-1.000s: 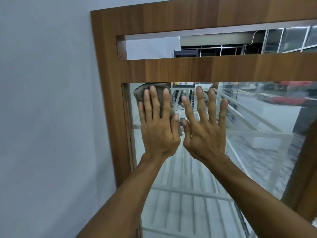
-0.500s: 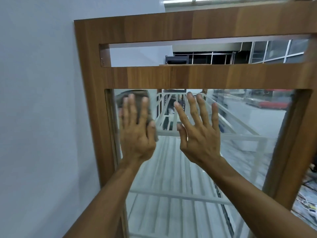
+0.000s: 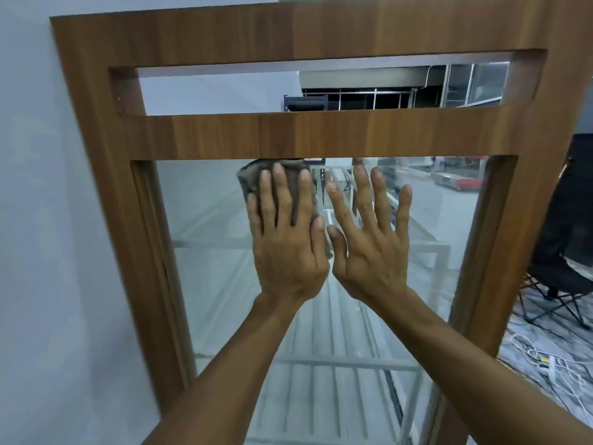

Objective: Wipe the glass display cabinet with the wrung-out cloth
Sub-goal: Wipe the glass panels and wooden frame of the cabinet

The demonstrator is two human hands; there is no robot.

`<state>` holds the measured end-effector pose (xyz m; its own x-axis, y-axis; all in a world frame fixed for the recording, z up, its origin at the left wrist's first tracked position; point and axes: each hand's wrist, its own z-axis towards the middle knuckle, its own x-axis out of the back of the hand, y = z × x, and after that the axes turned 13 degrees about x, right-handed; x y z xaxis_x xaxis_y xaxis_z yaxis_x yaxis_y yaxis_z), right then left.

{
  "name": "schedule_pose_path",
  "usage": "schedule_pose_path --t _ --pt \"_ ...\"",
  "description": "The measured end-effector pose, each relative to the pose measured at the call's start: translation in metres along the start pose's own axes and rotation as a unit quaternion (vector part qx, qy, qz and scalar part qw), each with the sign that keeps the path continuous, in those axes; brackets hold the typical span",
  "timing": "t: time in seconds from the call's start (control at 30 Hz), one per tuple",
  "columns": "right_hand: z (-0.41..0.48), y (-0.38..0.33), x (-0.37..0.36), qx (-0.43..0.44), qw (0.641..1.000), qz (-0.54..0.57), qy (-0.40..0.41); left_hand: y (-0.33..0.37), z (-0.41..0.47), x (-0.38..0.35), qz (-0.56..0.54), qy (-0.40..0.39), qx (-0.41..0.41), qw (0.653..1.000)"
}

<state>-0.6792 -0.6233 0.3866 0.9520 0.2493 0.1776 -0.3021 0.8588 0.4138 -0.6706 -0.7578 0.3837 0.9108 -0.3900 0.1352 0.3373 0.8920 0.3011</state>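
- A large, bare indoor hall, more like commercial or workshop premises than a home; its exact use cannot be told
- A wood-framed display cabinet (image 3: 321, 136) stands against a plain pale wall (image 3: 48, 252) on the left of the frame, and its glass pane (image 3: 208, 284) shows rows of white metal frames (image 3: 321, 359)
- Through the slot at the top of the frame: a dark metal rack (image 3: 305, 102) and, at upper right, metal-framed glazed partitions (image 3: 481, 85)
- Lower right: a marbled floor (image 3: 545, 316) with loose white cables (image 3: 526, 345) and a power strip (image 3: 550, 364) lying on it
- Right edge: a black folding chair (image 3: 564, 239)
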Motion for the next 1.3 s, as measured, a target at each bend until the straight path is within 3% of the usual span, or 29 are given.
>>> schedule_pose_path --t 0.1,0.27,0.43,0.47,0.6,0.73,0.8,0.97,1.03,1.13,1.17,1.3 --pt "-0.005 0.007 0.004 0.004 1.0 0.003 0.0 -0.016 -0.004 0.001 0.007 -0.032 -0.098 0.995" --pt "-0.019 0.032 0.012 -0.002 1.0 -0.003 -0.004 0.002 0.001 -0.001 0.01 0.031 0.085 0.996" --pt "-0.023 0.04 0.016 -0.01 1.0 0.0 0.004 0.024 -0.013 -0.012 0.004 -0.055 -0.132 0.99" --pt "-0.026 0.047 0.019 -0.008 1.0 -0.004 -0.004 0.016 -0.012 -0.01 0.007 -0.046 -0.124 0.991" --pt "-0.032 0.071 0.027 0.029 0.998 -0.034 -0.036 0.041 -0.01 -0.015 0.007 0.015 0.041 0.999" --pt "-0.034 0.08 0.036 0.031 0.999 -0.028 -0.03 0.069 -0.023 -0.027 0.008 -0.044 -0.091 0.995" --pt "-0.039 0.087 0.046 0.015 1.0 -0.016 -0.01 0.056 -0.022 -0.026 0.011 -0.04 -0.109 0.993" --pt "-0.051 0.124 0.065 -0.015 0.997 -0.026 0.065 0.109 -0.026 -0.04 0.0 0.015 0.059 0.998" --pt "-0.055 0.139 0.067 -0.027 0.998 0.001 0.059 0.136 -0.033 -0.049 -0.009 -0.011 0.011 1.0" --pt "-0.06 0.149 0.071 -0.011 0.996 0.067 0.065 0.134 -0.041 -0.056 0.002 -0.044 -0.132 0.99" --pt "-0.063 0.15 0.071 -0.004 0.995 0.078 0.062 0.13 -0.041 -0.056 0.002 -0.04 -0.131 0.991" --pt "-0.072 0.153 0.069 -0.006 0.993 0.099 0.06 0.153 -0.037 -0.057 -0.005 0.006 0.027 1.0"
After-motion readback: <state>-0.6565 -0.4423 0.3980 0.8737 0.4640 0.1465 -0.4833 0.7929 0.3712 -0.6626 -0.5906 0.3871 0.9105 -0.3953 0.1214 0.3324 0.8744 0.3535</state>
